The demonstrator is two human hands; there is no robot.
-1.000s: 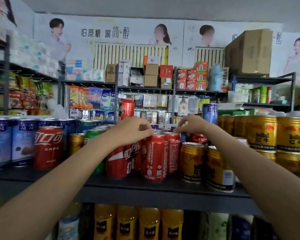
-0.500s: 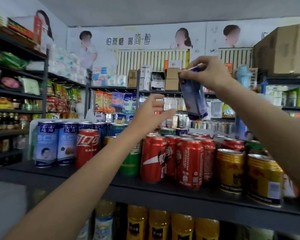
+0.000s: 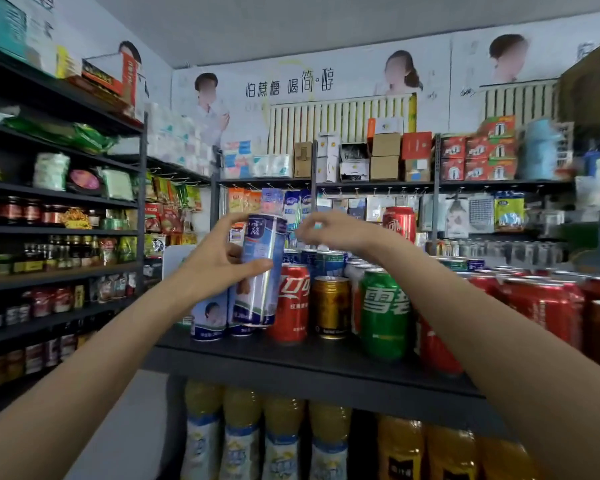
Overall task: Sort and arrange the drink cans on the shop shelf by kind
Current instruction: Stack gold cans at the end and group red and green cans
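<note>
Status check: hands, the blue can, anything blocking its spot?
Left hand grips blue-and-white can, held above the shelf. Right hand open beside the can's top, holding nothing. Matching blue cans directly below, red cola can right alongside.

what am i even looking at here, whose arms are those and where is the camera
There is no machine here. The arms belong to a person, and the single camera is worn on their head, looking forward and down, so you see the arms reaching out from the bottom of the picture.

The person stands in a small shop in front of a dark shelf packed with drink cans. The left hand grips a pale blue can, held above the shelf's left end, just in front of more blue cans. The right hand hovers beside the can's top, fingers loosely bent, holding nothing. Next along stand a red cola can, a gold can and a green can. Below are yellow drink bottles.
</note>
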